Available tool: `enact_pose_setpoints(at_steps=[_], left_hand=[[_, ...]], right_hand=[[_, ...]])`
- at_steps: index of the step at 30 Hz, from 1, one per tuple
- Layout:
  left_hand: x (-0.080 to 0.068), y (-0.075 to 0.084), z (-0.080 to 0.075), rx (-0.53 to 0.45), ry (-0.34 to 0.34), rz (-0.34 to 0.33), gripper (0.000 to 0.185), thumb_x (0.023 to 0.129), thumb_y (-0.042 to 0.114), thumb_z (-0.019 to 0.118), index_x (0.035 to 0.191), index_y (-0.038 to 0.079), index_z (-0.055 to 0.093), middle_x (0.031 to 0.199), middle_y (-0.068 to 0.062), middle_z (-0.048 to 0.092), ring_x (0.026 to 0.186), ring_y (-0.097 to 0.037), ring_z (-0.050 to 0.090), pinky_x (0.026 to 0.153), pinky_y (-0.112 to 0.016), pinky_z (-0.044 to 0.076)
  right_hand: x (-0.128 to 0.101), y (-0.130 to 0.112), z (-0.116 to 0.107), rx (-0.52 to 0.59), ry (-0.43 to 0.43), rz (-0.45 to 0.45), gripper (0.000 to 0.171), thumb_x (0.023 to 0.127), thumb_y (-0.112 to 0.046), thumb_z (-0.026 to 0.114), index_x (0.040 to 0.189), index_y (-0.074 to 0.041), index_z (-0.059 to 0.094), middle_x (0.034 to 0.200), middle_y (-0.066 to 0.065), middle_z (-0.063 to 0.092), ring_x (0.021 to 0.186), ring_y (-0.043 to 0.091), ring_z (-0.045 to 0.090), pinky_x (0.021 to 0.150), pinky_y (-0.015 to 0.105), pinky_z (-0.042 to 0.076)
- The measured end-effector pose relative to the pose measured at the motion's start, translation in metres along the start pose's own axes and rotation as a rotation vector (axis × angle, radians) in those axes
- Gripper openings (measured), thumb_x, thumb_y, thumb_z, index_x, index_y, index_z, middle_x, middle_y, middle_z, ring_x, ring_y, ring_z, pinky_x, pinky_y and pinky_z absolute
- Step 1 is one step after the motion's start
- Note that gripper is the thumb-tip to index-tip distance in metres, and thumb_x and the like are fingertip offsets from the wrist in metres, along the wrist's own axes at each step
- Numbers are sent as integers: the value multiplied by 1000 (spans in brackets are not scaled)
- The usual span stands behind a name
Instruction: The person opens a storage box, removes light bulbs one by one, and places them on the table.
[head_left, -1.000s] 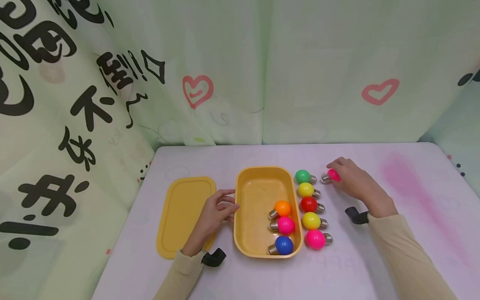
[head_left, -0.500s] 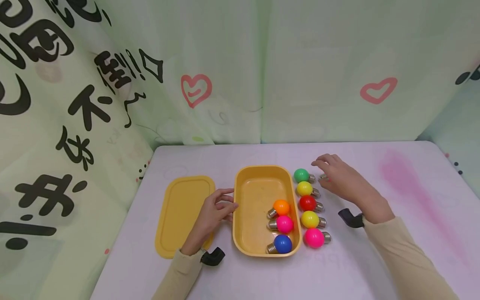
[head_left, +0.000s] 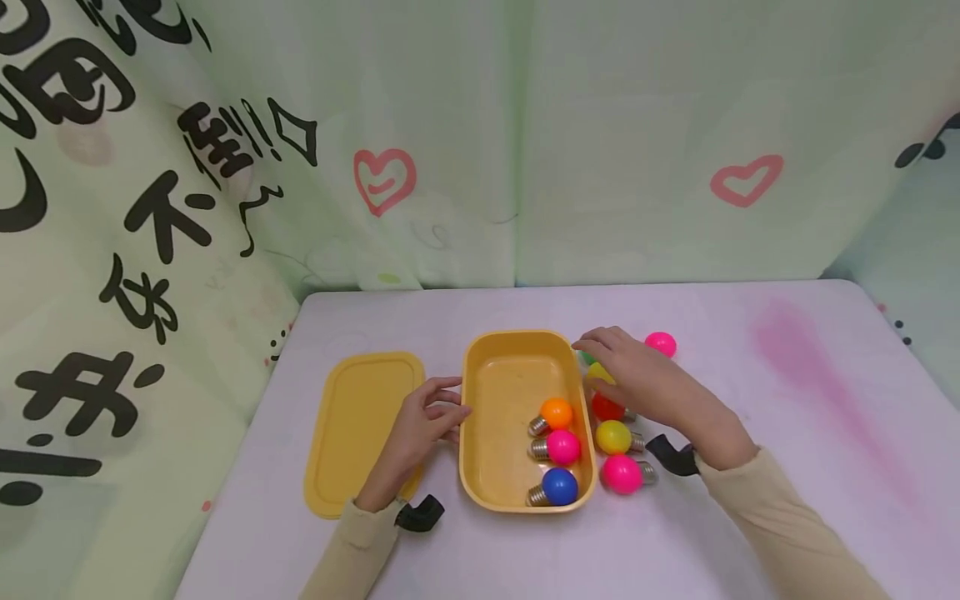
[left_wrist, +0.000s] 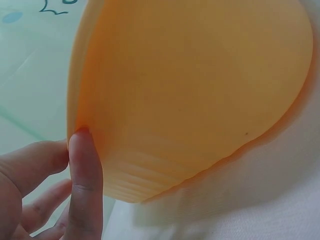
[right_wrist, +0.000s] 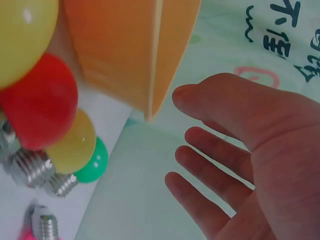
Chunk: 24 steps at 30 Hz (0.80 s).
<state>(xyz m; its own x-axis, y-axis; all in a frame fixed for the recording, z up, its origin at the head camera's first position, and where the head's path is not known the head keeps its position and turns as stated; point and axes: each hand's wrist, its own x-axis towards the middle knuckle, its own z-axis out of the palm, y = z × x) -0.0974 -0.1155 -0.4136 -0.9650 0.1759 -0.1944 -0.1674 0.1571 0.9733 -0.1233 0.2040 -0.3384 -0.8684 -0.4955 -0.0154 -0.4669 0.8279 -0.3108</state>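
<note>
A yellow plastic box lies open-topped on the table. My left hand pinches its left rim between thumb and finger, as the left wrist view shows. Inside sit an orange bulb, a pink bulb and a blue bulb. Along its right side runs a row of bulbs: a green bulb, a yellow one, a red bulb, another yellow bulb and a pink bulb. Over the row's far end my right hand has its fingers spread, holding nothing, partly covering the green and yellow bulbs.
A flat yellow lid lies left of the box, partly under the left forearm. Beyond the right hand rests another pink bulb. The pale tabletop ends at a hanging curtain with printed hearts.
The right hand has let go of the far pink bulb and moved left, over the row toward the box's right rim. The left hand stays at the box's left rim.
</note>
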Motion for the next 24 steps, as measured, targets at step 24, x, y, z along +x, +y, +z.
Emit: enact_pose_setpoints(at_steps=[24], left_hand=[[0,0,-1,0,-7,5,51,89,12,74,137,7,55,108,-15,62,70,-17,65,64,-27,60]], right_hand=[[5,-30,26,-82,-38,-281,43,85,-15,78,125,-6,64,122,9,61,104,22,64,83,32,60]])
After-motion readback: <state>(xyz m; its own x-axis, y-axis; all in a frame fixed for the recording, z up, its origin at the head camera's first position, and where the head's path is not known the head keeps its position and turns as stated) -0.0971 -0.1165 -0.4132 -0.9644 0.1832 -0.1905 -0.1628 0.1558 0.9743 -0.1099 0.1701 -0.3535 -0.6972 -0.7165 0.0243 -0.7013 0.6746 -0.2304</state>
